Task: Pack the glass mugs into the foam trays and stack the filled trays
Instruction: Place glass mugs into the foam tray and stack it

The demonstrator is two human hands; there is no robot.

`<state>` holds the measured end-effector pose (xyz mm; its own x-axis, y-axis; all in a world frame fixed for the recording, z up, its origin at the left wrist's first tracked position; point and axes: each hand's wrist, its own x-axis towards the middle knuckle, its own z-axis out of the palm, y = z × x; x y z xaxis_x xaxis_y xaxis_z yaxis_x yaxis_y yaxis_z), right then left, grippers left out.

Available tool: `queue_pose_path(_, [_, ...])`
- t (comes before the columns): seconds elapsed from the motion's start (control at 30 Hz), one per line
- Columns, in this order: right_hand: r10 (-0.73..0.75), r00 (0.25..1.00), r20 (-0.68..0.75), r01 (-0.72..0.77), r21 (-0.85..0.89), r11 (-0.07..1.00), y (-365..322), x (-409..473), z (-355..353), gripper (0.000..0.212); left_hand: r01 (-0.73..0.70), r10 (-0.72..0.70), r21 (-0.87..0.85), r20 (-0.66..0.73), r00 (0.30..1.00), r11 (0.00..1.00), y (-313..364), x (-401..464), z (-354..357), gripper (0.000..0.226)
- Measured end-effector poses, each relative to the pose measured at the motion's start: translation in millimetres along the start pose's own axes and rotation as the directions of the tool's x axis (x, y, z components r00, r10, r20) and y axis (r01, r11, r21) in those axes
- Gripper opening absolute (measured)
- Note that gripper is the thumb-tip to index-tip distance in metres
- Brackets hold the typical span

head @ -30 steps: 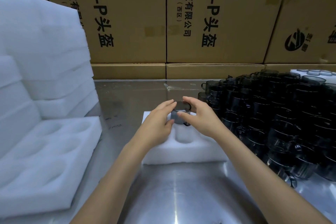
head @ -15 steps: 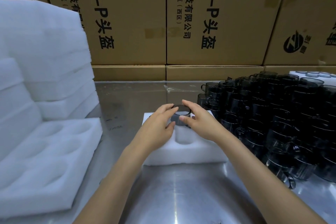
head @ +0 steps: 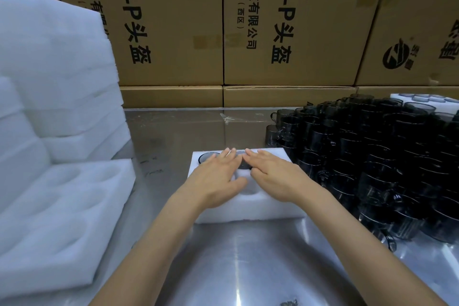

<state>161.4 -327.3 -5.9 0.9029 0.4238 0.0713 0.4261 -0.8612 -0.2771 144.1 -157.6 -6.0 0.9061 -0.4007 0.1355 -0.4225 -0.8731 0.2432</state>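
From the head camera, a white foam tray point(head: 270, 208) lies flat on the shiny metal surface point(head: 236, 261), straight ahead of the person. Both hands rest palm-down on top of it. The left hand point(head: 216, 176) has its fingers straight and laid together, reaching toward the far edge of the tray. The right hand point(head: 272, 174) lies just beside it, fingers likewise flat and stretched out, the fingertips of the two hands almost meeting. Between them a dark glass mug point(head: 242, 164) sits sunk in a pocket at the far row of the tray, mostly covered by the fingers that press on it. A second mug point(head: 206, 156) shows in the pocket at the far left corner, its rim level with the foam. A nearer pocket between the wrists looks unfilled.

To the right, a large heap of dark glass mugs point(head: 377, 154) stands on the surface, close against the tray's right side. Behind the heap, a filled tray point(head: 424, 98) shows at the far right. On the left a tall stack of empty foam trays point(head: 57, 97) leans, with one open tray point(head: 59, 211) lying in front, its round pockets facing up. Brown cardboard boxes point(head: 285, 20) with black print wall off the back.
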Motion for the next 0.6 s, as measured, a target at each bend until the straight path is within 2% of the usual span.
queue_pose_path(0.17, [0.032, 0.998, 0.062, -0.034, 0.033, 0.999, -1, 3, -3, 0.051, 0.004, -0.006, 0.086, 0.032, 0.999, 0.996, -1, 2, 0, 0.059])
queue_pose_path(0.3, [0.029, 0.998, 0.060, -0.032, 0.053, 0.998, -5, 4, -2, 0.049, 0.030, -0.029, 0.110, -0.002, 1.000, 0.993, 1, 1, 6, 0.059])
queue_pose_path(0.37, [0.033, 0.999, 0.013, -0.034, 0.050, 0.998, -8, 4, -2, 0.044, 0.050, -0.043, 0.112, -0.065, 0.997, 0.992, 2, 0, 7, 0.054])
queue_pose_path(0.4, [0.048, 0.997, -0.052, -0.045, 0.049, 0.998, -9, 4, -5, 0.041, 0.053, -0.040, 0.117, -0.111, 0.993, 0.992, 3, -1, 7, 0.050])
queue_pose_path(0.47, [0.082, 0.945, -0.316, -0.075, 0.036, 0.997, -7, 6, -17, 0.036, 0.056, -0.025, 0.114, -0.256, 0.966, 0.992, 6, -6, 7, 0.043])
queue_pose_path(0.53, [0.106, 0.798, -0.593, -0.120, 0.016, 0.993, 0, 9, -41, 0.032, 0.037, 0.004, 0.089, -0.418, 0.909, 0.995, 9, -13, 6, 0.042])
queue_pose_path(0.6, [0.158, 0.684, -0.713, -0.233, -0.007, 0.972, 16, 14, -69, 0.032, 0.016, 0.027, 0.086, -0.480, 0.877, 0.996, 11, -17, 5, 0.042])
